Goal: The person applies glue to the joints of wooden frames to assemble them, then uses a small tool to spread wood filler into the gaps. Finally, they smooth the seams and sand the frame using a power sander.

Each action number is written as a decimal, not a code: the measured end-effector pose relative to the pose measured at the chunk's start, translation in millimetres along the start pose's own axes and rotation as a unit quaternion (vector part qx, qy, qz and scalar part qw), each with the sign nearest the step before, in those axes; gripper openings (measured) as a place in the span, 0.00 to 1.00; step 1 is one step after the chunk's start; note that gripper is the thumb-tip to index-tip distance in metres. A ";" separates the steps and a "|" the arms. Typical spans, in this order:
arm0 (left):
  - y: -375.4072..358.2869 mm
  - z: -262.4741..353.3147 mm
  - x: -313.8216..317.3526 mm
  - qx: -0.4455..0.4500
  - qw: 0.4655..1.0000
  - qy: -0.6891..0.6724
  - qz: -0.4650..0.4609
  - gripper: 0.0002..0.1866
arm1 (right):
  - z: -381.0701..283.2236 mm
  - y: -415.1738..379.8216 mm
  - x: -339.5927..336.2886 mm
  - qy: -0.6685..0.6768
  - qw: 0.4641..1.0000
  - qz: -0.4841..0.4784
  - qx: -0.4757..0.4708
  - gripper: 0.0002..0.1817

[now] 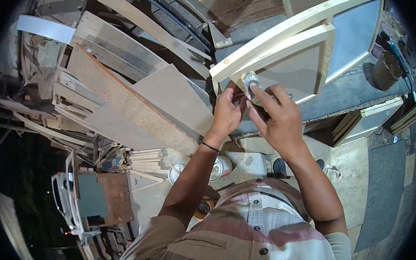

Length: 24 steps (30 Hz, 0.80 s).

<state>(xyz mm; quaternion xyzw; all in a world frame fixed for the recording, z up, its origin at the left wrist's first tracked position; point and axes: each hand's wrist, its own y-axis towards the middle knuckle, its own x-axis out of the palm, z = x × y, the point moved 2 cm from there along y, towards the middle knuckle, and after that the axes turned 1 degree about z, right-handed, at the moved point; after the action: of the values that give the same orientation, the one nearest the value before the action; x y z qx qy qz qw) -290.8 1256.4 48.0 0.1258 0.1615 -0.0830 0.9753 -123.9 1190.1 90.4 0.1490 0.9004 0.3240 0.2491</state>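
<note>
A pale wooden frame with a brown panel stands on the workbench, leaning against a larger wooden frame with a light blue panel. My right hand is closed around a small grey-white tool smeared with yellowish paste, its thumb and fingers gathered at the near left corner of the smaller frame. Right beside it, my left hand has its fingers pinched together at the same corner. Whatever those left fingertips hold is hidden.
Long boards and panels lean in a stack at left. A brown container stands at the bench's right end, near a blue-green tool. Below the bench are more frames. A white bucket stands on the floor.
</note>
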 end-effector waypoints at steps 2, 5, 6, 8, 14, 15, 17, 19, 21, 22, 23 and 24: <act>-0.8 -0.4 -0.6 0.008 1.000 0.002 -0.005 0.17 | 1.0 0.9 5.1 -0.006 1.000 -0.003 0.000 0.24; 0.0 -1.1 -2.3 -0.040 0.999 0.005 -0.028 0.22 | -1.3 -2.1 6.0 -0.012 0.999 -0.033 0.011 0.24; -0.5 3.5 -1.7 -0.040 0.999 0.011 -0.029 0.22 | -2.5 -3.8 5.6 -0.012 0.998 -0.063 0.022 0.23; 0.2 5.0 -1.4 -0.041 0.999 0.017 -0.029 0.22 | -3.6 -1.6 3.5 0.009 0.999 -0.048 0.020 0.23; 0.1 -2.3 -0.9 0.005 0.999 0.036 -0.002 0.18 | -1.0 3.1 3.4 0.002 1.000 -0.012 0.012 0.21; 0.7 -1.3 -1.6 -0.004 0.999 0.032 -0.005 0.17 | -1.6 1.0 2.6 0.015 1.000 -0.020 0.017 0.21; -0.2 1.8 -0.5 -0.005 1.000 0.022 -0.003 0.16 | -1.0 2.2 1.7 0.026 0.999 -0.027 0.022 0.22; -2.5 2.2 -1.1 -0.004 0.999 0.033 -0.002 0.17 | -1.4 6.0 -0.1 0.022 1.000 -0.003 0.021 0.21; 0.3 -6.2 -2.7 -0.046 0.999 -0.002 -0.021 0.20 | -1.6 3.2 1.0 0.009 0.999 -0.033 0.020 0.21; -0.2 -7.4 -2.6 -0.035 0.999 0.004 -0.013 0.19 | -0.7 0.8 0.8 -0.002 0.998 -0.066 0.019 0.21; -1.2 -9.4 -4.8 -0.029 0.999 0.025 -0.014 0.18 | -0.3 -2.3 -2.4 0.000 0.997 -0.071 0.013 0.21; -1.2 -7.4 -6.6 -0.023 0.999 0.047 -0.015 0.17 | 0.2 -5.0 -9.8 -0.011 0.998 -0.067 0.015 0.21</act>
<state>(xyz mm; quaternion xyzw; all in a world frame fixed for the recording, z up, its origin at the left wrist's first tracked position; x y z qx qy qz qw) -299.3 1258.0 43.2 0.1048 0.2105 -0.0883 0.9679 -116.2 1182.3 90.5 0.0954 0.9103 0.2916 0.2777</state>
